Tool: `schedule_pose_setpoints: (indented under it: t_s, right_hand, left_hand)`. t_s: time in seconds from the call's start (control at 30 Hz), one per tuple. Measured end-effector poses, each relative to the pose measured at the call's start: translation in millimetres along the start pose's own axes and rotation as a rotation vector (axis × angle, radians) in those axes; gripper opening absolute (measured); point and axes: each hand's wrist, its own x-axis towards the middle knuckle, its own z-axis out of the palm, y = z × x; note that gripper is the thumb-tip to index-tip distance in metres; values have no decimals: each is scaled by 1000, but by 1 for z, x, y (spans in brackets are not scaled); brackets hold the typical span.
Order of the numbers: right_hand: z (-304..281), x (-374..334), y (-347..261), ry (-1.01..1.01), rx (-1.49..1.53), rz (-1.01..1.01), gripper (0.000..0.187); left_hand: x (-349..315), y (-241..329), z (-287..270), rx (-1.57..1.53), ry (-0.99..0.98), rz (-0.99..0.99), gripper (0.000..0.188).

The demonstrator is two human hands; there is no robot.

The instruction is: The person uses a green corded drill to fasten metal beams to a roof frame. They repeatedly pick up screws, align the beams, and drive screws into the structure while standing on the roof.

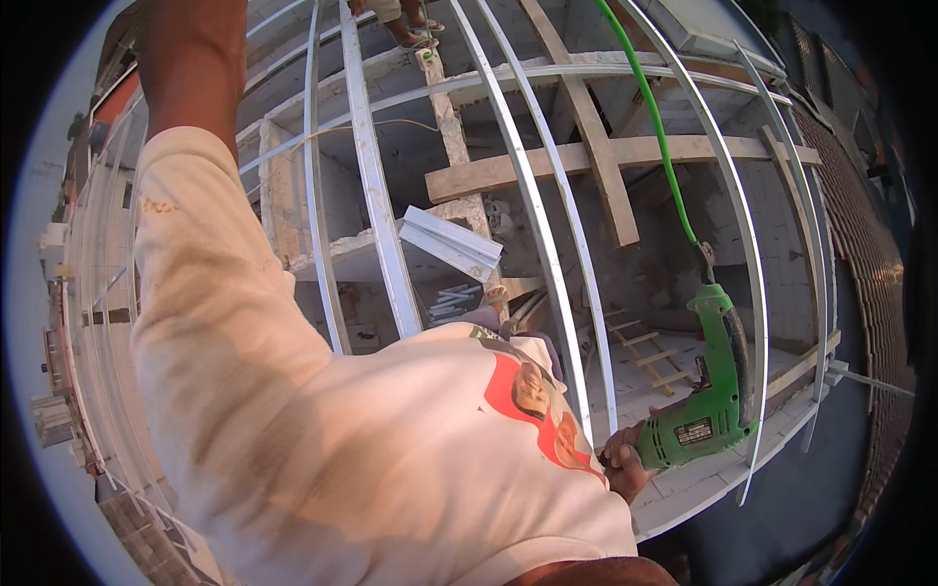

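My right hand [627,465] is closed around the front end of a green power drill [699,426], at the lower right. The drill's grip points up and away from the hand, and a bright green cable [655,115] runs from it to the top edge. Past the bulk of my white printed shirt, my right forearm is hidden. My left arm [191,83] stretches up along the left side and leaves the picture at the top, so the left hand is out of sight. Thin silvery metal rails [532,210] pass close beside the drill.
Wooden beams [594,146] cross over open rooms with pale walls. Folded metal sheets [451,244] lie across the rails near my waist. Far below stands a wooden ladder [645,352]. Another person's sandalled foot [420,41] rests on a wall top. Tiled roofing [865,264] lies right.
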Motion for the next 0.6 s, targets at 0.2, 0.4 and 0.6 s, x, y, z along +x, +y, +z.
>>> schedule_pose_setpoints:
  t_s: [0.2,0.4,0.6]
  right_hand:
    - [-5,8,18,111,45,12,83]
    - [-14,6,27,85,57,-55,73]
    - [-13,-10,22,174,-17,-25,72]
  left_hand:
    - [-29,17,3,37,-44,-13,37]
    - [-79,25,32,39,-162,-48,37]
    - [-135,30,54,20,-304,-100,37]
